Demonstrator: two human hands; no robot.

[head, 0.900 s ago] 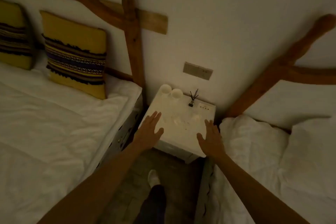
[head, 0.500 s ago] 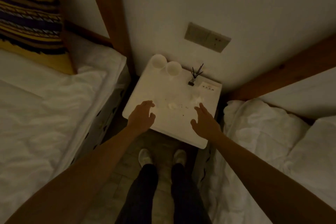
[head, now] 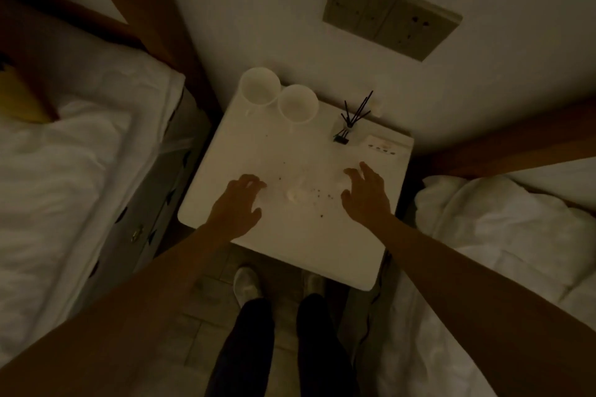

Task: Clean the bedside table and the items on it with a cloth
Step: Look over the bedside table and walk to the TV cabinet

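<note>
Overhead, from the head camera, we look straight down on the white bedside table, which stands against the wall between two white beds. Compared with the view a second ago, the table fills far more of the frame and our feet now show below its near edge, so we have stepped up close and bent our gaze down. Our left hand has gone from flat and spread to loosely curled, fingertips down over the left part of the top; whether they touch the surface we cannot tell. Our right hand hovers over the right part, its fingers slightly apart and bent, holding nothing. Between the hands lie small pale crumpled scraps and a scatter of dark crumbs. At the back stand two white cups side by side, a reed diffuser to their right, and a small panel with a row of dark marks in the far right corner. No cloth is visible anywhere in the frame. We judge that the task is only opening: the hands are arriving at the litter, and wiping has not begun.
</note>
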